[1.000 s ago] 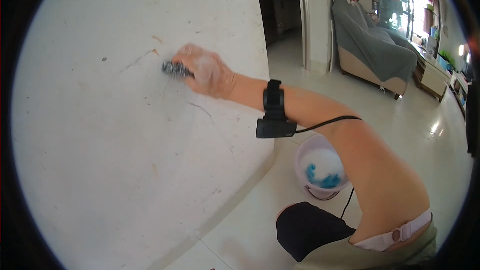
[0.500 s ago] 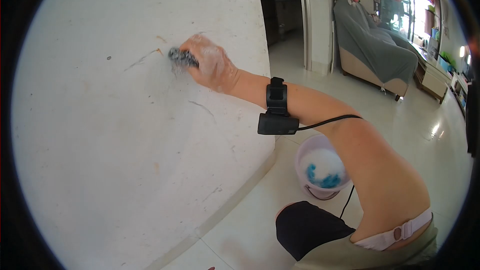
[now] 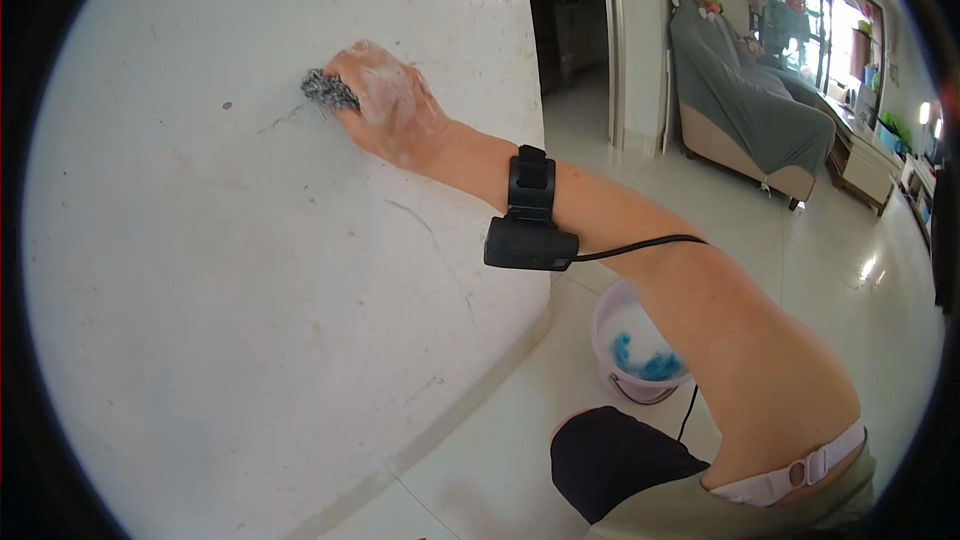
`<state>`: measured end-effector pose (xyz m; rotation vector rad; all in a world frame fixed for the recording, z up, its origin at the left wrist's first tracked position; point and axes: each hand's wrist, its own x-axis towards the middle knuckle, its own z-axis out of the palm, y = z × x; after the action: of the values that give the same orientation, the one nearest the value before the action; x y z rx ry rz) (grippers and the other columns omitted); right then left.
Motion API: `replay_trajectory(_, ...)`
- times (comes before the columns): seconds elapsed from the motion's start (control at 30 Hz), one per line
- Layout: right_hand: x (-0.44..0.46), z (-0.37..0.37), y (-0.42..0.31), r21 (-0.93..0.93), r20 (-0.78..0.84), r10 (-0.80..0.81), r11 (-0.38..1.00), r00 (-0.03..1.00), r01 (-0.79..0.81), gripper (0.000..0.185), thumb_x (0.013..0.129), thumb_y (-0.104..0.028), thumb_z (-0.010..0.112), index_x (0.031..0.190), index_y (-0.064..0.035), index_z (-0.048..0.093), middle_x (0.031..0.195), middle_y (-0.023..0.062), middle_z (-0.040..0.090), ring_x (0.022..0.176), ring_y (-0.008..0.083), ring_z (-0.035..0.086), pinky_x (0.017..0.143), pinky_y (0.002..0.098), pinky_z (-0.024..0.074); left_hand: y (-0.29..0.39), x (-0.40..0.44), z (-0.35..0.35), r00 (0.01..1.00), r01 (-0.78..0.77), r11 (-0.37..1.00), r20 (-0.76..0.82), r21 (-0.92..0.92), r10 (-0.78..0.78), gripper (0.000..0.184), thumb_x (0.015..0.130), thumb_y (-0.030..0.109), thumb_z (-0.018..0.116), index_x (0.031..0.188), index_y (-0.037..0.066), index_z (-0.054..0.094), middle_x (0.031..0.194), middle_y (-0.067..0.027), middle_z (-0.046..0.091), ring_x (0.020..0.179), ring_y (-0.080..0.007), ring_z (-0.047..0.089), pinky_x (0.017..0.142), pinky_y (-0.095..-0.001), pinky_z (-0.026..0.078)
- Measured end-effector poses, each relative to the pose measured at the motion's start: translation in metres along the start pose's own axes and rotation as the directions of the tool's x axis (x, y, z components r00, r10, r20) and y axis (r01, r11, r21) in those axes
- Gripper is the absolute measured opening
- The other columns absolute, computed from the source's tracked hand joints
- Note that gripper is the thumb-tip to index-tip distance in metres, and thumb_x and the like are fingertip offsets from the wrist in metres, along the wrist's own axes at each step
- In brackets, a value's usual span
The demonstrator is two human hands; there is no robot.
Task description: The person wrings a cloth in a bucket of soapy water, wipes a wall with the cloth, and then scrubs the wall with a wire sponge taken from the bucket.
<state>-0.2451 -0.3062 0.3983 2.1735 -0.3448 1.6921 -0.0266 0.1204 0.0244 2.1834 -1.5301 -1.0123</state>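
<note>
My right hand (image 3: 385,105), covered in suds, is closed around a grey steel wool scrubber (image 3: 330,90). The scrubber rests against the white wall (image 3: 200,270) over a dark streak. Below the hand, a thin curved grey mark (image 3: 410,215) runs along the wall. Several small specks and faint brownish stains dot the surface. A black strap with a small box (image 3: 530,240) and a cable sits on my right forearm. My left hand is out of the picture.
A pale bucket (image 3: 603,340) with foamy water and something blue in it stands on the tiled floor under my arm. Near it is my dark-clad knee (image 3: 620,460). Beyond the wall's edge are a dark doorway (image 3: 570,30) and a sofa under a grey cover (image 3: 740,90).
My right hand has moved left and slightly up along the wall with the steel wool scrubber. The orange-brown spot near the streak is now hidden or gone.
</note>
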Motion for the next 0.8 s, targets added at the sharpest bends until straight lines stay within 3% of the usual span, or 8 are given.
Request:
replay_trajectory(0.1, -0.019, -0.005, 0.002, 0.022, 0.148, 0.009, 1.000, 0.989, -0.012, 0.028, 0.080, -0.007, 0.065, 0.106, -0.0026, 0.054, 0.097, 0.0150, 0.058, 0.091, 0.0333, 0.059, 0.076, 0.0428, 0.0507, 0.005, -0.004, -0.007, 1.000, 0.005, 1.000, -0.004, 0.002, -0.005, 0.056, 0.089, 0.031, 0.064, 0.133, 0.000, 0.049, 0.133, -0.0257, 0.050, 0.125, -0.0401, 0.045, 0.105, -0.0441, 0.037)
replay_trajectory(0.13, -0.009, -0.003, 0.005, 0.023, 0.144, -0.001, 1.000, 0.990, -0.002, 0.028, 0.080, -0.007, 0.065, 0.106, -0.0026, 0.054, 0.097, 0.0150, 0.058, 0.091, 0.0333, 0.059, 0.076, 0.0428, 0.0507, 0.011, -0.002, -0.006, 1.000, -0.009, 1.000, -0.016, -0.005, 0.009, 0.056, 0.089, 0.031, 0.064, 0.133, 0.000, 0.049, 0.134, -0.0255, 0.050, 0.125, -0.0399, 0.044, 0.106, -0.0440, 0.037)
replay_trajectory(0.2, 0.007, 0.004, 0.013, -0.029, -0.063, -0.095, 0.995, 0.993, 0.093, 0.029, 0.079, -0.007, 0.065, 0.106, -0.0020, 0.054, 0.097, 0.0152, 0.059, 0.092, 0.0327, 0.060, 0.077, 0.0427, 0.0507, 0.009, 0.006, -0.004, 1.000, 0.008, 1.000, -0.015, -0.001, -0.008, 0.056, 0.089, 0.032, 0.063, 0.133, 0.000, 0.049, 0.134, -0.0254, 0.050, 0.126, -0.0398, 0.044, 0.106, -0.0441, 0.037)
replay_trajectory(0.33, -0.010, 0.005, 0.005, -0.063, -0.041, -0.109, 0.992, 0.993, 0.107, 0.033, 0.076, -0.001, 0.059, 0.108, -0.0009, 0.053, 0.100, 0.0160, 0.056, 0.102, 0.0318, 0.056, 0.089, 0.0400, 0.0490, 0.023, -0.005, -0.009, 1.000, 0.026, 0.999, 0.008, 0.045, -0.026, 0.056, 0.090, 0.032, 0.063, 0.134, 0.000, 0.049, 0.133, -0.0255, 0.050, 0.126, -0.0398, 0.044, 0.106, -0.0442, 0.037)
replay_trajectory(0.4, -0.010, -0.007, 0.004, 0.007, 0.168, 0.049, 0.999, 0.985, -0.051, 0.031, 0.076, -0.002, 0.060, 0.106, -0.0015, 0.053, 0.099, 0.0159, 0.056, 0.101, 0.0320, 0.057, 0.086, 0.0399, 0.0496, 0.011, 0.001, -0.005, 1.000, -0.005, 1.000, -0.003, 0.020, 0.005, 0.056, 0.090, 0.032, 0.063, 0.134, 0.000, 0.048, 0.133, -0.0255, 0.050, 0.126, -0.0396, 0.044, 0.106, -0.0440, 0.036)
replay_trajectory(0.5, -0.004, -0.001, 0.009, -0.022, 0.020, -0.047, 0.999, 0.999, 0.048, 0.033, 0.075, -0.005, 0.066, 0.107, -0.0028, 0.055, 0.104, 0.0148, 0.057, 0.096, 0.0330, 0.059, 0.081, 0.0415, 0.0509, 0.003, 0.000, 0.000, 1.000, 0.019, 0.999, 0.021, 0.030, -0.020, 0.057, 0.090, 0.032, 0.063, 0.135, 0.000, 0.048, 0.133, -0.0256, 0.050, 0.126, -0.0393, 0.044, 0.106, -0.0436, 0.036)
replay_trajectory(0.6, -0.030, -0.009, 0.010, -0.084, 0.198, 0.028, 0.996, 0.980, -0.011, 0.032, 0.076, -0.004, 0.066, 0.106, -0.0028, 0.055, 0.102, 0.0143, 0.057, 0.095, 0.0326, 0.059, 0.081, 0.0398, 0.0507, 0.015, -0.007, -0.010, 0.999, 0.049, 0.998, 0.018, 0.031, -0.050, 0.058, 0.089, 0.032, 0.063, 0.135, 0.000, 0.048, 0.134, -0.0255, 0.050, 0.127, -0.0392, 0.044, 0.106, -0.0433, 0.037)
replay_trajectory(0.8, -0.005, -0.026, 0.016, 0.072, 0.063, 0.112, 0.991, 0.992, -0.117, 0.026, 0.079, -0.007, 0.062, 0.102, -0.0021, 0.054, 0.097, 0.0180, 0.055, 0.096, 0.0345, 0.058, 0.083, 0.0405, 0.0498, 0.002, -0.002, -0.006, 1.000, 0.029, 0.999, -0.003, 0.033, -0.029, 0.058, 0.089, 0.033, 0.063, 0.134, 0.000, 0.048, 0.133, -0.0255, 0.050, 0.126, -0.0397, 0.044, 0.106, -0.0435, 0.037)
